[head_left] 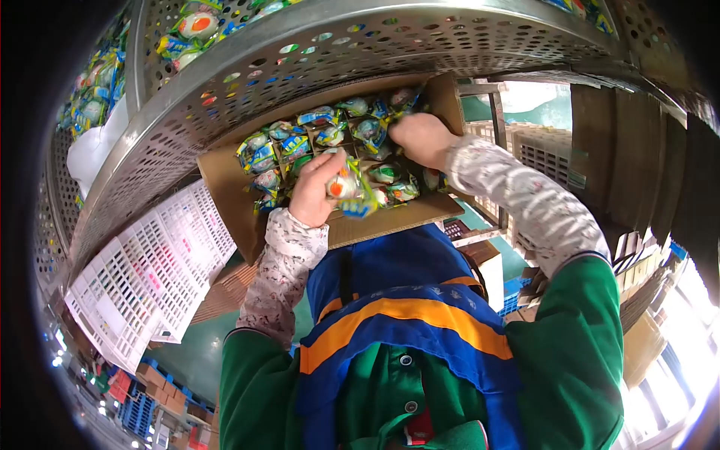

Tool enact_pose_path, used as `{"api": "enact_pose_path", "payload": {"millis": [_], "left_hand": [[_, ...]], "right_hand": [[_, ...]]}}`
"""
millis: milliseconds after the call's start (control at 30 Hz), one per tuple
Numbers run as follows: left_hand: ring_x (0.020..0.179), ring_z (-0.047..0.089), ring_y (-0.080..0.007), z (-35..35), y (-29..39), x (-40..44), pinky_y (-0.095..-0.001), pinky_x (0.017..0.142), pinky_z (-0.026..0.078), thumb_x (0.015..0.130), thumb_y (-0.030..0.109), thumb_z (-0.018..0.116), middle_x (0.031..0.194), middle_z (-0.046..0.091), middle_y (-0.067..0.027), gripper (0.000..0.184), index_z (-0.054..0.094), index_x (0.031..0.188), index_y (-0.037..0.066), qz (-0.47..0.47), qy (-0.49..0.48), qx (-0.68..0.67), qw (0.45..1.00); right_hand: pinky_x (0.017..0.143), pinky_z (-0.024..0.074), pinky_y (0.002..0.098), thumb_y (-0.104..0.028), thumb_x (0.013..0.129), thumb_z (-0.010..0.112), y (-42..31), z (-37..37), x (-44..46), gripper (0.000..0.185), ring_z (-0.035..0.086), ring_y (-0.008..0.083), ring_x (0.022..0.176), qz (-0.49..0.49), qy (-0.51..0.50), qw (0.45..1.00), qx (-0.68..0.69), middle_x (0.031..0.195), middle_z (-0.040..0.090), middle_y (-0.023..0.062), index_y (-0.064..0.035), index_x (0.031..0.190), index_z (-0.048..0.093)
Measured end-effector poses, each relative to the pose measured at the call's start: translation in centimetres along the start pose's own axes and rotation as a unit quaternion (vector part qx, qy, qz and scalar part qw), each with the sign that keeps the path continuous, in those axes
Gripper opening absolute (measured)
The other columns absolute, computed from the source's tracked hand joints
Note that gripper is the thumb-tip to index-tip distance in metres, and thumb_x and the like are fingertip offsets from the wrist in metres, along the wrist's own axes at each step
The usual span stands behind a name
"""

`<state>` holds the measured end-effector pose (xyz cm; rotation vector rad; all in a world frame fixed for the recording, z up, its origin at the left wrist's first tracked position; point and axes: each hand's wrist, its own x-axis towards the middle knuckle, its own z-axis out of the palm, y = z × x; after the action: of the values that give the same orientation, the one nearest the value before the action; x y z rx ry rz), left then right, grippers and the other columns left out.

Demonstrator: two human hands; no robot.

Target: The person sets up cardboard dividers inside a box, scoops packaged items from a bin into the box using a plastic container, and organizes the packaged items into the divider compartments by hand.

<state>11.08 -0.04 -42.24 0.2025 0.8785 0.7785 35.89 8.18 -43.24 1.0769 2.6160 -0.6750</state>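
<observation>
An open cardboard box point(225, 196) with thin dividers holds several rounded packets in clear, blue, yellow and green wrappers. My left hand point(316, 189) is closed around a wrapped egg-shaped packet point(344, 184), white with an orange spot, above the box's near side. The packet's blue and green wrapper end hangs below the fingers. On the box's right side, my right hand point(424, 140) reaches in with curled fingers beside a wrapped packet point(370, 133). Those fingertips are hidden, so what they grip cannot be made out.
A perforated metal trough point(247, 82) arches above the box, with more wrapped packets point(196, 27) in it. White plastic crates point(154, 262) stand at left, and another crate point(546, 152) at right. Stacked cardboard point(622, 161) stands at the far right.
</observation>
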Motion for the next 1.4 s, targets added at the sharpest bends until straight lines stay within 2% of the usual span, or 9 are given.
{"api": "enact_pose_path", "payload": {"millis": [100, 233, 367, 500, 833, 1033, 1133, 1300, 1400], "left_hand": [[0.072, 0.065, -0.0166, 2.7, -0.3, 0.8, -0.0318, 0.069, 0.05, 0.094, 0.026, 0.065, 0.075, 0.068, -0.0085, 0.029, 0.067, 0.097, -0.003, 0.163, -0.026, 0.439, 0.883], [0.085, 0.068, -0.0352, 8.1, -0.8, 1.6, -0.0448, 0.074, 0.053, 0.082, 0.033, 0.075, 0.084, 0.069, -0.0185, 0.039, 0.063, 0.101, 0.002, 0.11, -0.082, 0.766, 0.628], [0.087, 0.068, -0.0385, 8.3, -2.8, 4.1, -0.0495, 0.077, 0.053, 0.078, 0.034, 0.077, 0.083, 0.069, -0.019, 0.033, 0.067, 0.09, 0.005, 0.058, -0.198, 0.822, 0.531], [0.082, 0.068, -0.0358, 5.6, -1.0, 3.0, -0.0483, 0.076, 0.053, 0.081, 0.025, 0.071, 0.086, 0.07, -0.0169, 0.026, 0.072, 0.1, 0.008, 0.071, -0.184, 0.735, 0.649], [0.083, 0.072, -0.0234, 3.1, 0.2, 0.4, -0.033, 0.076, 0.053, 0.087, 0.009, 0.065, 0.103, 0.073, -0.0154, 0.031, 0.07, 0.118, 0.005, 0.053, -0.191, 0.562, 0.803], [0.084, 0.07, -0.0343, 7.9, -3.8, 2.8, -0.0403, 0.075, 0.056, 0.083, 0.009, 0.064, 0.101, 0.072, -0.0168, 0.025, 0.074, 0.107, 0.008, 0.178, -0.214, 0.614, 0.739], [0.076, 0.069, -0.0354, 8.1, -6.4, 5.2, -0.0471, 0.067, 0.055, 0.08, 0.006, 0.06, 0.073, 0.066, -0.0172, 0.018, 0.073, 0.093, 0.008, 0.134, -0.175, 0.848, 0.482], [0.075, 0.069, -0.0338, 8.6, -5.0, 3.0, -0.0476, 0.068, 0.055, 0.081, 0.011, 0.063, 0.077, 0.068, -0.0161, 0.023, 0.071, 0.102, 0.006, 0.137, -0.143, 0.853, 0.483], [0.092, 0.067, -0.036, 7.6, -1.6, 0.6, -0.0453, 0.079, 0.054, 0.088, 0.022, 0.065, 0.101, 0.07, -0.0169, 0.024, 0.071, 0.105, 0.007, 0.139, -0.067, 0.741, 0.654]], "right_hand": [[0.072, 0.0564, 0.0465, -0.01, 0.072, 0.066, -0.7, 0.3, 3.1, 0.018, 0.07, 0.0332, 0.083, 0.044, 0.041, 0.997, -0.045, 0.082, 0.07, 0.0149, -0.0097, 0.088, 0.074], [0.072, 0.0558, 0.0465, -0.009, 0.072, 0.065, -0.3, -0.8, 2.6, 0.017, 0.07, 0.034, 0.082, 0.033, 0.002, 0.999, -0.032, 0.081, 0.069, 0.0143, -0.008, 0.087, 0.074], [0.074, 0.0533, 0.0473, -0.007, 0.067, 0.066, -1.6, -4.9, -2.3, 0.019, 0.067, 0.0353, 0.088, 0.039, 0.067, 0.996, 0.044, 0.097, 0.066, 0.0154, -0.0034, 0.085, 0.069], [0.082, 0.0464, 0.0383, -0.012, 0.066, 0.069, -2.1, -5.2, -5.6, 0.02, 0.063, 0.0245, 0.097, -0.07, -0.187, 0.974, -0.108, 0.096, 0.068, 0.0073, -0.0099, 0.086, 0.073], [0.068, 0.056, 0.0424, -0.012, 0.076, 0.064, 0.6, -0.9, -3.0, 0.013, 0.071, 0.0313, 0.079, -0.042, -0.054, 0.994, -0.083, 0.082, 0.071, 0.0137, -0.0062, 0.08, 0.074], [0.075, 0.056, 0.0465, -0.009, 0.072, 0.063, 0.7, -1.9, 0.1, 0.016, 0.069, 0.0379, 0.084, 0.057, -0.111, 0.992, 0.012, 0.084, 0.07, 0.0205, -0.0015, 0.082, 0.073], [0.08, 0.0548, 0.0464, -0.009, 0.069, 0.063, 0.9, -1.8, 0.2, 0.019, 0.068, 0.0407, 0.087, 0.077, -0.099, 0.99, 0.06, 0.086, 0.069, 0.0236, 0.0, 0.082, 0.072], [0.081, 0.056, 0.0439, -0.009, 0.073, 0.064, 0.2, -3.0, -0.9, 0.025, 0.07, 0.0361, 0.092, 0.068, -0.133, 0.987, 0.056, 0.094, 0.071, 0.0182, -0.0054, 0.096, 0.074], [0.078, 0.056, 0.0446, -0.011, 0.073, 0.066, -0.4, -1.6, -1.2, 0.02, 0.07, 0.035, 0.09, 0.061, -0.096, 0.993, 0.038, 0.091, 0.071, 0.017, -0.0059, 0.091, 0.073]]}}
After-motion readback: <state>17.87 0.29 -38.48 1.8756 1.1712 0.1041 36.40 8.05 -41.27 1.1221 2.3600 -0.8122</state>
